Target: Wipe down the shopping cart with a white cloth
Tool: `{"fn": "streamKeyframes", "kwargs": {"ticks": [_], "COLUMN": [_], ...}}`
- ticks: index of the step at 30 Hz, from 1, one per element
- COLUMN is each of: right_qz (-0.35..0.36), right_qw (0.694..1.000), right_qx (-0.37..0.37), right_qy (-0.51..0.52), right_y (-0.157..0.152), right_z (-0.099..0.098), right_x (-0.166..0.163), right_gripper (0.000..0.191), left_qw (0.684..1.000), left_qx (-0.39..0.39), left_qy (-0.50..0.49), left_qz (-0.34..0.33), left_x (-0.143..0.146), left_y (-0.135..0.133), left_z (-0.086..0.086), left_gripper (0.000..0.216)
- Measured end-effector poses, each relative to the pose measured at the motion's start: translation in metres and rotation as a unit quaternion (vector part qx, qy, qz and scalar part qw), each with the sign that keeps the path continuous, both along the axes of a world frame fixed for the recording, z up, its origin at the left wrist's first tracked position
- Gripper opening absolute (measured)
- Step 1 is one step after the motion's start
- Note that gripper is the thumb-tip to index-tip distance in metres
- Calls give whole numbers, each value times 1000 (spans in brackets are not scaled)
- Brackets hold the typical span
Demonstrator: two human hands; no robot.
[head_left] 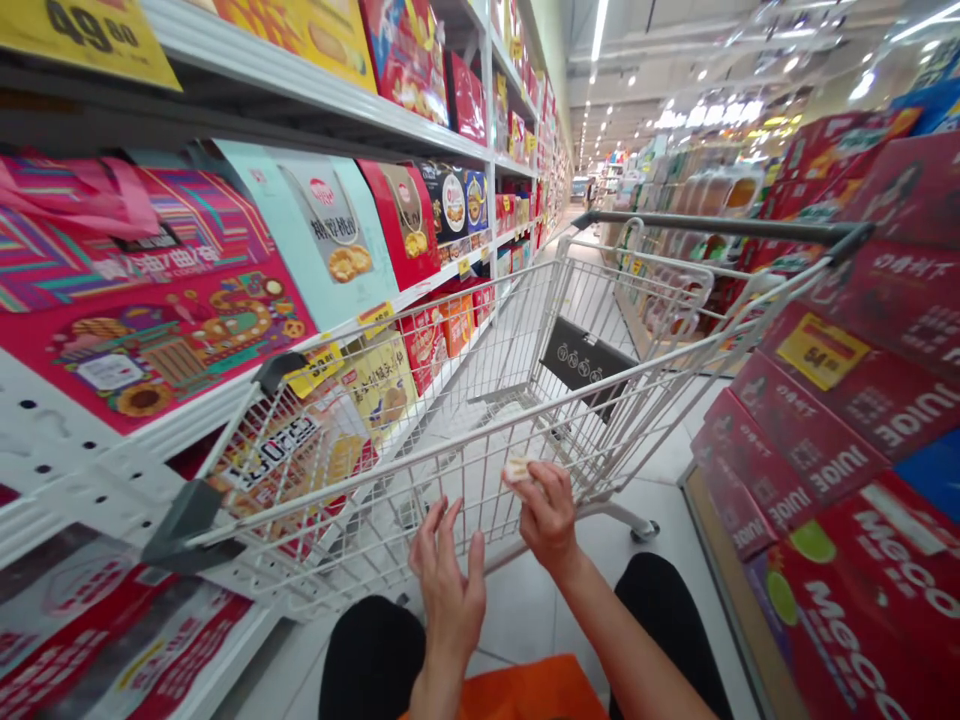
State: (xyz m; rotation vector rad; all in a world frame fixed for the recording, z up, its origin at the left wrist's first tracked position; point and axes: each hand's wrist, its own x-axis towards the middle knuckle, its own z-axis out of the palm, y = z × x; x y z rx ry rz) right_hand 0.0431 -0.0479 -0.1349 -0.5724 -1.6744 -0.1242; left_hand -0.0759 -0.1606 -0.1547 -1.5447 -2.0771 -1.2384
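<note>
Pale tiles run up a supermarket aisle, with strip lights overhead at the top of the frame. White metal shelving fills the left side, and stacked cartons crowd the right. A wire shopping cart stands across the middle on the tiles, its dark handle toward the upper right.

At lower centre, the right hand pinches a small white wad between thumb and fingertips, right by the cart's near side. The left hand has its fingers loosely spread and grips nothing; I can't tell if they touch the wire.

A yellow tag at upper left reads 49.80; another price tag, at right, shows 54 and smaller digits. Red cartons there say "JUIGE", and those at lower right say "MGCO". The cart's black panel carries four ringed characters, too small to read.
</note>
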Motion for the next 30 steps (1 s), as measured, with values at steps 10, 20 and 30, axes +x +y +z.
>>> {"fn": "streamKeyframes", "kwargs": {"ticks": [10,20,30], "right_qz": [-43,-25,-24], "right_qw": [997,1000,999], "right_qx": [40,-8,-26], "right_qy": [56,17,8], "right_y": [3,-9,-15], "right_z": [30,-3,-8], "right_x": [-9,-13,-17], "right_gripper": [38,41,40], "left_qw": [1000,1000,999], "left_qx": [-18,-20,15], "left_qy": [-2,14,34], "left_qz": [-2,-12,22], "left_x": [-4,-10,-11], "left_y": [-3,-7,-9], "left_z": [-3,1,-1], "left_gripper": [43,40,36]}}
